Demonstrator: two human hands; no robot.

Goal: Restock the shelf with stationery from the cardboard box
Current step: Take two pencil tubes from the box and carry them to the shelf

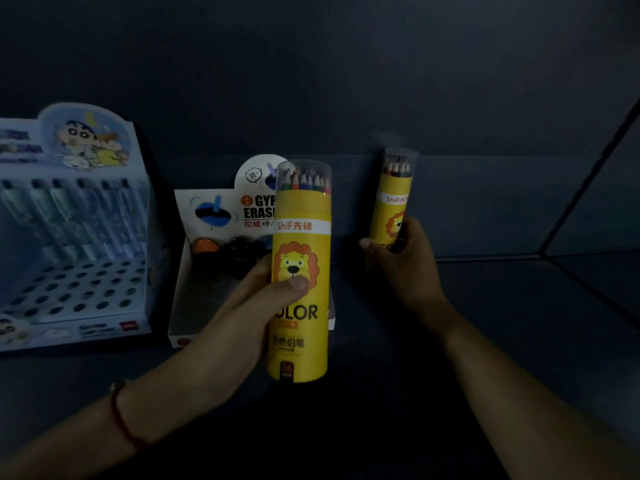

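The dark shelf [485, 289] already carries a pen display [74, 237] at left and an eraser box [214, 271] beside it. The left hand [249, 306] wraps 1 yellow pencil tube [299, 271] in front of that box, so setting it down carelessly could knock the box. Farther back, the right hand [398, 251] curls round a 2nd tube [394, 199] near the rear wall; it looks tall and narrow, so it may topple on release.

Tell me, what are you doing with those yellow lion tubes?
A person is stocking a dark shelf. The left hand holds one yellow tube of coloured pencils in front of the eraser box. The right hand grips a second tube farther back, near the rear wall. A blue pen display stands on the left.
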